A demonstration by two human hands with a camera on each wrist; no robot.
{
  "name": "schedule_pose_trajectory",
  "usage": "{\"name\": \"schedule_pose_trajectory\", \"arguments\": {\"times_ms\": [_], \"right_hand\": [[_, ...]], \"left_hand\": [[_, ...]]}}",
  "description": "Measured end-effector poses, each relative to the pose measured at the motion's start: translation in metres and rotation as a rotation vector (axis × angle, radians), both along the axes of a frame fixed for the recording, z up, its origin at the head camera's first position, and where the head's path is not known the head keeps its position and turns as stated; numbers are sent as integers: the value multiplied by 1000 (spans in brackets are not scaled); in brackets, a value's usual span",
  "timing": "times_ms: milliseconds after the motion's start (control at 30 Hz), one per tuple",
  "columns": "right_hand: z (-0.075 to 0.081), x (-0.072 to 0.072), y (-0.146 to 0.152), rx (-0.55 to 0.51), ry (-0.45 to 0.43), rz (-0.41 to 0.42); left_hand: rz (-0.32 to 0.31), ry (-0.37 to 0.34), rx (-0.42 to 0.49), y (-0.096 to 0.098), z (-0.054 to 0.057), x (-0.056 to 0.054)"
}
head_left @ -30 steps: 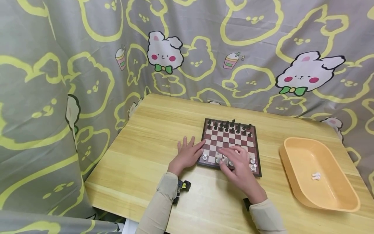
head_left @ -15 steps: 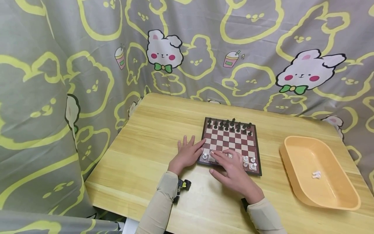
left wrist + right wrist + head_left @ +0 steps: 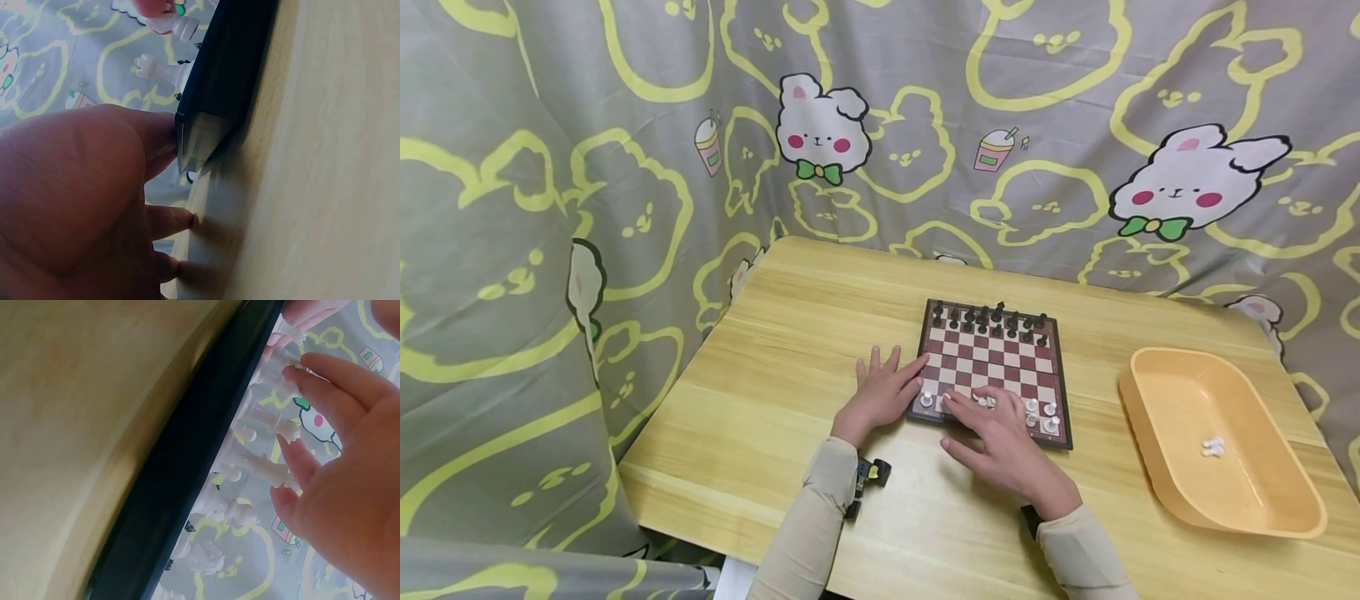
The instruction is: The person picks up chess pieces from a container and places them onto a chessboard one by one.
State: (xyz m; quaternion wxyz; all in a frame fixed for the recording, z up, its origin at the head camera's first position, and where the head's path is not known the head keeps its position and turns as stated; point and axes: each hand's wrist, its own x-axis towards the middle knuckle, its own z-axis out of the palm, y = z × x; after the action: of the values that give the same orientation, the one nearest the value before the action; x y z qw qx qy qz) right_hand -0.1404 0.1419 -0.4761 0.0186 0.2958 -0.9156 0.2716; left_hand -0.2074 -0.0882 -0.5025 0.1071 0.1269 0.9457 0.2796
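A chessboard (image 3: 958, 367) lies on the table, with black pieces (image 3: 982, 322) along its far side and white pieces (image 3: 1049, 417) along its near side. My left hand (image 3: 877, 398) rests at the board's left edge; its thumb side touches the edge and the other fingers spread on the table. Over the near white rows is my right hand (image 3: 1003, 437), fingers fairly straight, thumb held apart. A fingertip touches the top of a white piece near the left end, seen in the right wrist view. A white rook (image 3: 156, 70) stands close to my left thumb. My right hand hides several white pieces.
To the right of the board stands an orange plastic tub (image 3: 1150, 450) with a few small white pieces (image 3: 1213, 447) in it. The wooden table (image 3: 760, 367) meets a patterned curtain (image 3: 925, 167) at the back and left.
My right hand has shifted left along the near white row, uncovering white pieces at the right, then stayed nearly still. My left hand has kept its place at the board edge.
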Motion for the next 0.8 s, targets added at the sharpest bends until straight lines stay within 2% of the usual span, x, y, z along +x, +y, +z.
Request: {"name": "schedule_pose_trajectory", "arguments": {"times_ms": [267,800], "right_hand": [[1,1,0,14,-48,3],[2,1,-2,71,-15,18]], "left_hand": [[-1,4,5,0,0,0],[-4,11,9,0,0,1]]}}
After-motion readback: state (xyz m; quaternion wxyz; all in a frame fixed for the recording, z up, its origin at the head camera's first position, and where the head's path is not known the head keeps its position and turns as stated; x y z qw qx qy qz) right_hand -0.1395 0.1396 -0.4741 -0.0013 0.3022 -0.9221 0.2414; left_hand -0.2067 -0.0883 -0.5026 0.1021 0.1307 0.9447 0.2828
